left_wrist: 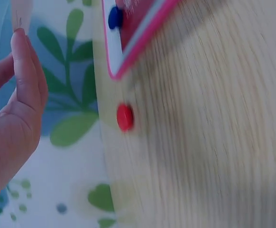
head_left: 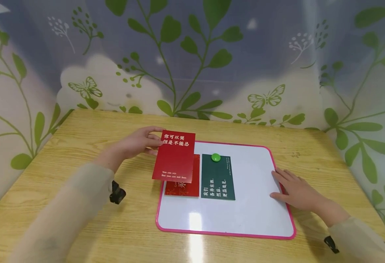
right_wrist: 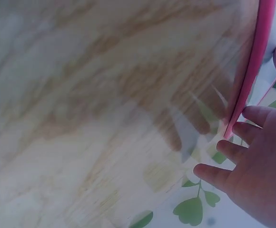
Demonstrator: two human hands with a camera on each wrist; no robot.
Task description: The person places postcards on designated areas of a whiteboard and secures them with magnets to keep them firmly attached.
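My left hand [head_left: 140, 142] pinches a red card [head_left: 176, 155] by its left edge, above the left part of a small whiteboard [head_left: 255, 182] with a pink rim. White Chinese and English lettering runs across this card. Under it lies another red card [head_left: 193, 186], partly covered. Beside that one is a dark green card [head_left: 216, 182] with a round green magnet [head_left: 215, 157] on its upper edge. With fingers spread, my right hand [head_left: 295, 190] touches the board's right rim. A blue magnet [left_wrist: 115, 17] shows at the board's corner in the left wrist view.
A round red magnet [left_wrist: 125, 117] lies on the wooden table [head_left: 129, 212] off the board's corner. Behind the table stands a wall covering [head_left: 192, 73] printed with green leaves and butterflies. Light glares on the board's lower part.
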